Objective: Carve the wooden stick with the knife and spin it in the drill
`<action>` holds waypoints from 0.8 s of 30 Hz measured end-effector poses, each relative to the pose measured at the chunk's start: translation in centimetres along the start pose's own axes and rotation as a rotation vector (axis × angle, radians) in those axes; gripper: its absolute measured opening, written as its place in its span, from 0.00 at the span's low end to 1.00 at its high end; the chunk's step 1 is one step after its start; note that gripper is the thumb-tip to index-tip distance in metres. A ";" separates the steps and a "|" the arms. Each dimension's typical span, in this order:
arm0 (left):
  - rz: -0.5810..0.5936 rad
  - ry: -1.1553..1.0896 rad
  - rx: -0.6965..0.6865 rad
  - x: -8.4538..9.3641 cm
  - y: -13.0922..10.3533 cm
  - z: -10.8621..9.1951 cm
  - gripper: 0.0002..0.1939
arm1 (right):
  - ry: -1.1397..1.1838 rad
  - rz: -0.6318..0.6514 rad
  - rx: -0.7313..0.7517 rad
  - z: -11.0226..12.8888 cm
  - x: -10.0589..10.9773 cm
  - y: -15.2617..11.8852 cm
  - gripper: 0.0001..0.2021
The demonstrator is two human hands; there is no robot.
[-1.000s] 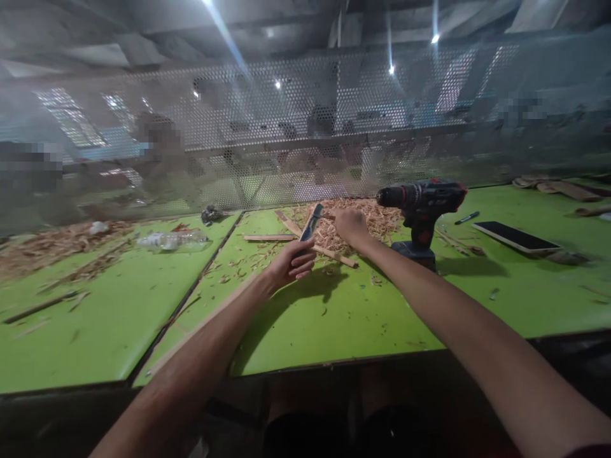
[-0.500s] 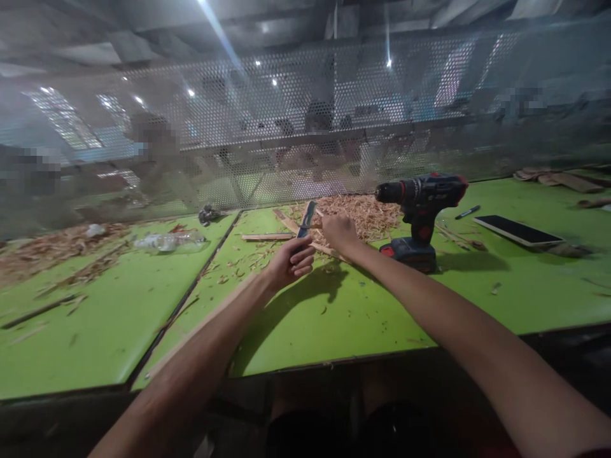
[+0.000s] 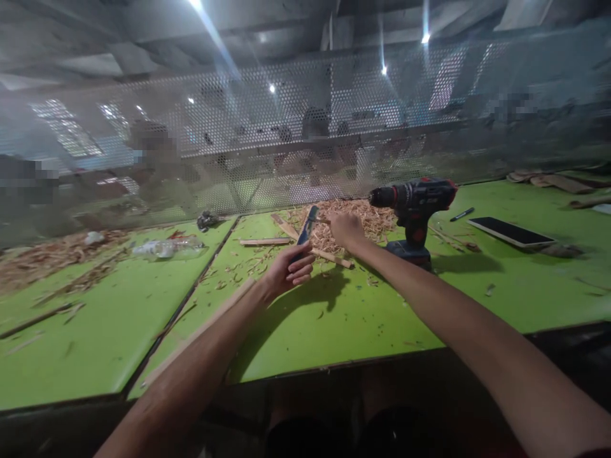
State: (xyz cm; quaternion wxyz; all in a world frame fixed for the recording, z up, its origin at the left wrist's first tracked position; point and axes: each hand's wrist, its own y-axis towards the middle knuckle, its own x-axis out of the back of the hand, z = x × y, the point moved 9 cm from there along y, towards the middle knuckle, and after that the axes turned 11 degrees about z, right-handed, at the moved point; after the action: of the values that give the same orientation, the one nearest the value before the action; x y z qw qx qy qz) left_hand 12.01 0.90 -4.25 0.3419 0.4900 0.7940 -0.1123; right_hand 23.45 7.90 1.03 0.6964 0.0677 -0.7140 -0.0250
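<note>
My left hand (image 3: pixel 290 266) is closed around a flat, narrow blue tool (image 3: pixel 308 226) that points up and away from me. It looks like a knife, but blur hides its exact kind. To its right, my right hand (image 3: pixel 347 230) makes a fist over the wood shavings. A thin light stick (image 3: pixel 323 221) seems to run from this fist to the blue tool; most of it is hidden by the fingers. Below the hands lies a flat wooden strip (image 3: pixel 334 257), and another strip (image 3: pixel 265 242) rests to the left.
A cordless drill (image 3: pixel 414 213) stands upright right of my right hand. Further right lie a pen (image 3: pixel 462 214) and a dark-screened phone or tablet (image 3: pixel 513 232). A clear plastic bottle (image 3: pixel 167 247) lies on the left. Behind the green table (image 3: pixel 296 337) rises a perforated metal screen (image 3: pixel 267 114).
My right fist has moved slightly right, away from the blue tool, widening the gap between the hands. The left hand keeps its hold, and the view has shifted slightly.
</note>
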 end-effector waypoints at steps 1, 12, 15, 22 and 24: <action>0.001 -0.003 -0.005 0.0 0.0 -0.1 0.12 | -0.003 -0.002 0.013 0.4 -0.1 -0.3 0.19; -0.031 -0.041 0.016 0.0 -0.2 0.2 0.15 | 0.019 0.018 0.061 1.6 -1.0 0.1 0.18; -0.036 -0.035 0.031 -0.1 -0.2 0.2 0.15 | 0.022 0.023 0.049 1.1 -1.2 0.4 0.19; -0.063 -0.026 0.045 0.0 -0.3 0.4 0.14 | 0.023 0.038 0.038 0.3 -1.0 1.0 0.18; -0.074 -0.020 0.052 0.1 -0.3 0.5 0.14 | 0.020 0.037 0.031 0.0 -0.8 1.0 0.18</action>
State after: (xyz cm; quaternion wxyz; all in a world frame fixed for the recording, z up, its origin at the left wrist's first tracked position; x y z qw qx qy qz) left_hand 11.89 0.58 -4.72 0.3324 0.4680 0.8049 -0.1503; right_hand 23.37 9.03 0.40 0.7027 0.0655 -0.7085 -0.0001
